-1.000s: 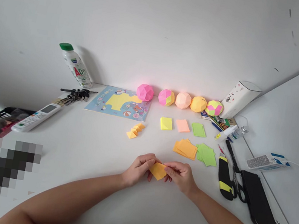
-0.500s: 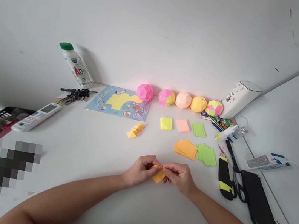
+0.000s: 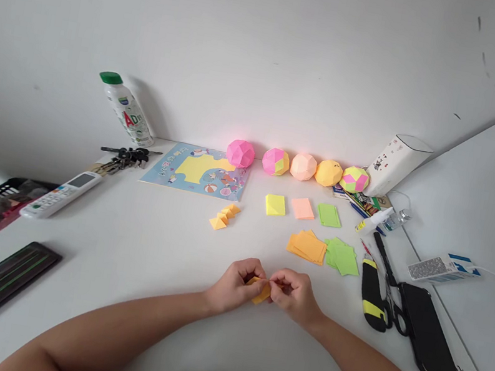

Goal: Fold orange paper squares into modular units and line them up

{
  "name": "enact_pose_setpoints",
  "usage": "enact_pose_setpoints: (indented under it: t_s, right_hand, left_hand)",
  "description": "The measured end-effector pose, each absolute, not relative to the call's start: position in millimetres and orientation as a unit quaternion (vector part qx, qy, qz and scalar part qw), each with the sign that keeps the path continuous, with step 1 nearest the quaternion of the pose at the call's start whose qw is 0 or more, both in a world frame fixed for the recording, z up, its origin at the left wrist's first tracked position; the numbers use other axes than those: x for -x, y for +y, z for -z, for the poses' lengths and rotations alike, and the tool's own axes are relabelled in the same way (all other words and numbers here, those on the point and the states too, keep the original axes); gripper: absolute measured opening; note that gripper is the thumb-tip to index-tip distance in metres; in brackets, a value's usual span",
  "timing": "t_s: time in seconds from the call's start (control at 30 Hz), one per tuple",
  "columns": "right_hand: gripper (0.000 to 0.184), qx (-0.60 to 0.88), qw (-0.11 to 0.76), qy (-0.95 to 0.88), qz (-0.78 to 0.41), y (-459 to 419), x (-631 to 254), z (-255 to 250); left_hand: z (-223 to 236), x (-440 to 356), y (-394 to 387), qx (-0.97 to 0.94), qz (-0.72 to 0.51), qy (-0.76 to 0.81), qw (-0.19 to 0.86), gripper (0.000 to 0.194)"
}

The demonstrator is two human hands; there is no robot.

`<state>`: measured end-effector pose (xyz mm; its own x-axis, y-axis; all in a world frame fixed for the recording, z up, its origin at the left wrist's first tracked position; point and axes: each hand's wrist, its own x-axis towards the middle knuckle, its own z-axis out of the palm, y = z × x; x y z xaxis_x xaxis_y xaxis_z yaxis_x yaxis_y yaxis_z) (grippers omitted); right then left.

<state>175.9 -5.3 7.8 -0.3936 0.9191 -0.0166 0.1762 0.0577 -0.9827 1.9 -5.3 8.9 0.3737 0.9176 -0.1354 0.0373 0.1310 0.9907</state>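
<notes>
Between my two hands is a small orange piece of paper, partly hidden by my fingers. My left hand pinches its left side with thumb and fingers. On the other side, my right hand grips the upper right edge, its fingertips close to those of the left. Beyond my hands lie a fanned stack of orange paper squares and a fanned stack of green squares. Several folded orange paper pieces sit in a row to the left of them.
Several faceted paper balls, including a pink one, line the wall. Yellow, peach and lime pads lie in front. On the right are a utility knife, scissors and black phone; on the left, a remote.
My fingertips have shifted slightly on the orange paper, and less of it shows now. Both hands stay in about the same place.
</notes>
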Motion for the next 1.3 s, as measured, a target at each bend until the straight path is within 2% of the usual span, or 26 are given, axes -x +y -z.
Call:
enact_pose_setpoints:
  t_s: [0.3, 0.4, 0.53, 0.8, 1.0, 1.3]
  right_hand:
    - [0.011, 0.444, 0.434, -0.566, -0.543, 7.1, -192.4, -10.1]
    - [0.016, 0.399, 0.384, -0.608, -0.569, 4.0, -187.3, -11.4]
    - [0.015, 0.39, 0.337, -0.662, -0.544, -1.9, -180.3, -13.0]
    - [0.018, 0.425, 0.403, -0.628, -0.512, 1.1, -189.7, -12.1]
    - [0.018, 0.423, 0.401, -0.641, -0.5, 2.2, -187.7, -9.1]
    - [0.021, 0.447, 0.42, -0.617, -0.493, 4.7, -190.0, -1.4]
  left_hand:
    - [-2.2, 2.0, 0.5, -0.446, -0.424, 0.406, 0.675, 0.023]
    - [-2.7, 1.2, -0.2, -0.469, -0.407, 0.396, 0.676, 0.022]
    - [-6.3, 0.9, -1.6, -0.503, -0.385, 0.389, 0.669, 0.019]
    - [-4.1, 3.8, 3.6, -0.378, -0.445, 0.381, 0.717, 0.024]
    - [-5.9, 0.9, 0.7, -0.442, -0.397, 0.388, 0.705, 0.03]
    - [-5.6, -0.2, 0.5, -0.446, -0.391, 0.401, 0.698, 0.037]
